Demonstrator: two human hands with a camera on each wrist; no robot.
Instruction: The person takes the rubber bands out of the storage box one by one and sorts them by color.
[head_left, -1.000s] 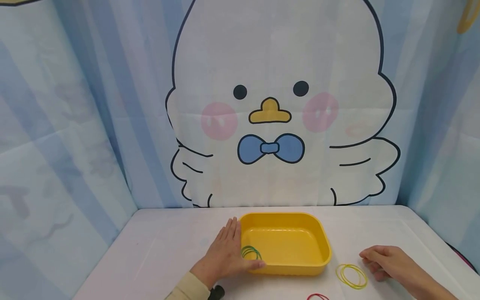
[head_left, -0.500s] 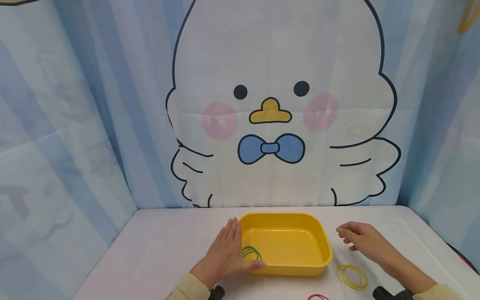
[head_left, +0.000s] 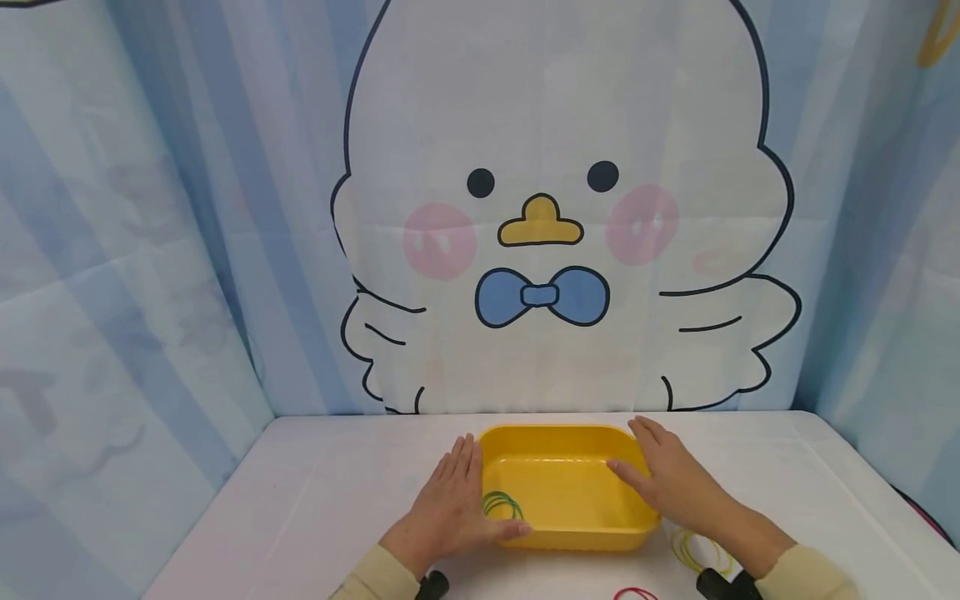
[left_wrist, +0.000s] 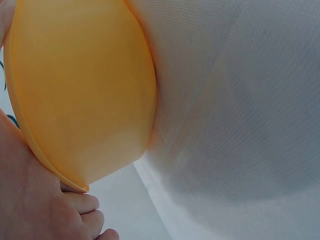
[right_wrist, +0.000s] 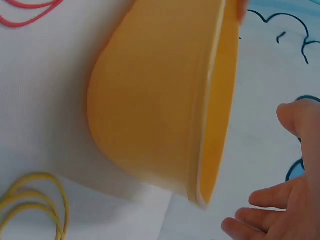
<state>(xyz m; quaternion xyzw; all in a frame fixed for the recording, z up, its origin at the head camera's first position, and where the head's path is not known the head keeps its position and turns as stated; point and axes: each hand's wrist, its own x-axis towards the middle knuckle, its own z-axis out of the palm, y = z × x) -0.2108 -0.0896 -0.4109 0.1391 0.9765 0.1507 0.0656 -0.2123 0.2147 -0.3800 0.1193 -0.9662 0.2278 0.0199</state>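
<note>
A yellow plastic tray (head_left: 570, 533) sits on the white table. My left hand (head_left: 448, 508) lies along its left side with straight fingers, touching the rim, the thumb stretched over the near left corner. Beside that thumb, inside the tray, are green rubber bands (head_left: 501, 502). At the tray's right side is my right hand (head_left: 678, 479), fingers extended and thumb spread over the rim; in the right wrist view a gap separates it from the tray wall (right_wrist: 145, 100). Yellow rubber bands (right_wrist: 42, 197) lie on the table, partly hidden under the right wrist in the head view.
Red rubber bands (head_left: 636, 593) lie at the bottom of the head view, in front of the tray. Behind the table (head_left: 315, 483) hangs a printed cloth (head_left: 540, 358). Black wrist devices (head_left: 720, 583) sit by the sleeves.
My right hand has moved from beside the yellow rubber bands up and leftward to the tray's right rim, its fingers straightening. The left hand and the tray have stayed put.
</note>
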